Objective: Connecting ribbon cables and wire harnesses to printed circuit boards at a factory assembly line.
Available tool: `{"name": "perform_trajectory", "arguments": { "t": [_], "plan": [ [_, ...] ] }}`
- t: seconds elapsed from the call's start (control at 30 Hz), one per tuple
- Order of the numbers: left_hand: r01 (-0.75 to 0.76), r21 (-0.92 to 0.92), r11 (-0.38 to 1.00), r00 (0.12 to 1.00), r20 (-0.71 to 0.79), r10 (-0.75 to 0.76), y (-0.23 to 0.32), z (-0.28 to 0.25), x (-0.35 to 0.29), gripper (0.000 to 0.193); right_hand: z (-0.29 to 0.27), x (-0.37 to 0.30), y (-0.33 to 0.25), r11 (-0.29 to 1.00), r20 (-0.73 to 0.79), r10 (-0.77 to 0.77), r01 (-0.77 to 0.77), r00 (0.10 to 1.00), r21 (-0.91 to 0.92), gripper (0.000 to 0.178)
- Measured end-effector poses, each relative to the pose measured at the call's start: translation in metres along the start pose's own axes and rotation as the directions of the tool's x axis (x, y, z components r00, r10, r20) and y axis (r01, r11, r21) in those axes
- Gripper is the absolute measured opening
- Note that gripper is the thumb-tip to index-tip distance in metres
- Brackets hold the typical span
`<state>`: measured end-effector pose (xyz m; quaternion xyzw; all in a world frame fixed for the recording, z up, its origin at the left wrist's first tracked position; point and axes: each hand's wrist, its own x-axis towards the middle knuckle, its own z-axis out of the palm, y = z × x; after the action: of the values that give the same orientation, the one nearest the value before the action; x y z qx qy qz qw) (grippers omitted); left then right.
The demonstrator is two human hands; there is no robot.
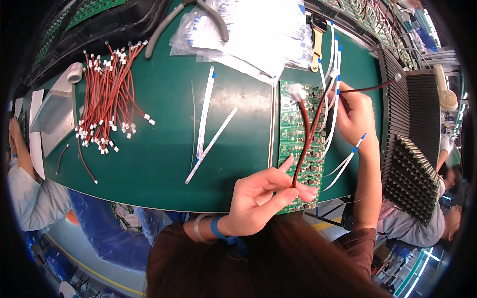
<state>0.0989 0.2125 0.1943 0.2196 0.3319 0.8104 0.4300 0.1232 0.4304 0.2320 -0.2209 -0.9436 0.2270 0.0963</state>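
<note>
My left hand [263, 196] pinches a red-and-black wire cable [304, 144] between thumb and fingertips over the near end of the green circuit board panel [288, 129]. The cable rises from the fingers, with a white connector [297, 92] at its upper end. Beside the panel's far right edge, my right hand [354, 116] is closed, a second red-and-black wire cable [367, 89] passing out of its fingers to the right; its fingertips are partly hidden. White flat ribbon cables [338, 64] with blue ends run from the panel past the right hand.
A pile of red wire cables [107, 94] lies on the green table [149, 169] at left. Two loose ribbon cables [211, 144] lie mid-table. Pliers [166, 27] and bagged ribbon cables [243, 39] are at the back. Black ridged racks [405, 94] stand right; people sit on both sides.
</note>
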Motion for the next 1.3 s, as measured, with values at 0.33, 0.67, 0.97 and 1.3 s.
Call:
{"name": "perform_trajectory", "arguments": {
  "t": [0.33, 0.67, 0.97, 1.3],
  "plan": [
    [-0.013, 0.024, 1.0, 1.0, 0.015, 0.012, -0.001, -0.004, -0.002, 0.011, -0.004, 0.003, 0.003, 0.954, 0.068, -0.248, 0.256, 0.966, -0.155, 0.017],
    [-0.004, 0.004, 1.0, 1.0, 0.017, 0.004, 0.0, -0.002, -0.002, 0.01, -0.011, 0.006, 0.009, 0.928, 0.117, -0.325, 0.34, 0.938, -0.149, 0.018],
    [-0.019, 0.0, 1.0, 0.999, -0.048, 0.019, -0.002, 0.0, -0.001, 0.012, -0.01, 0.009, 0.012, 0.94, 0.12, -0.286, 0.302, 0.951, -0.157, 0.017],
    [-0.07, -0.032, 0.997, 0.994, -0.09, 0.067, -0.007, -0.001, -0.005, 0.007, -0.003, 0.009, 0.026, 0.956, 0.016, -0.147, 0.138, 0.989, 0.26, 0.016]
  ]
}}
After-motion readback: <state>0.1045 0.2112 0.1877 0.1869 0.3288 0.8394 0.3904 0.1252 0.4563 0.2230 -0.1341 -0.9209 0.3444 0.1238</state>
